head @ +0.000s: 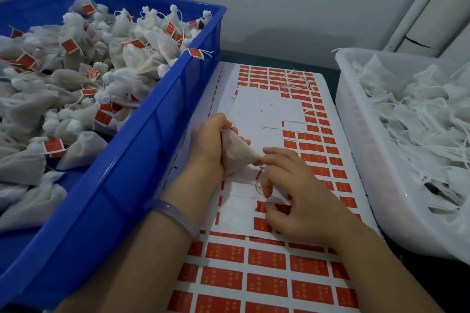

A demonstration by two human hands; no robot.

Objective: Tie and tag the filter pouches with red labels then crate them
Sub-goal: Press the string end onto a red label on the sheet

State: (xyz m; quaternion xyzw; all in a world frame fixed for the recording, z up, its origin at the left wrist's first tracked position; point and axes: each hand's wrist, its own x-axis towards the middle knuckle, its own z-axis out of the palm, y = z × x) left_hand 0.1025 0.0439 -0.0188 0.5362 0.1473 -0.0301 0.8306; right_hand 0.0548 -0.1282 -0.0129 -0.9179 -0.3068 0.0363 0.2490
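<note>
your left grip curled round the filter pouch, centre frame | your right grip pinching its neck end, string dangling below | no tag shows on it yet; label sheet under your hands | blue crate upper left heaped with tagged pouches | white basket at right holds many untied pouches: much left, by my judgement
</note>
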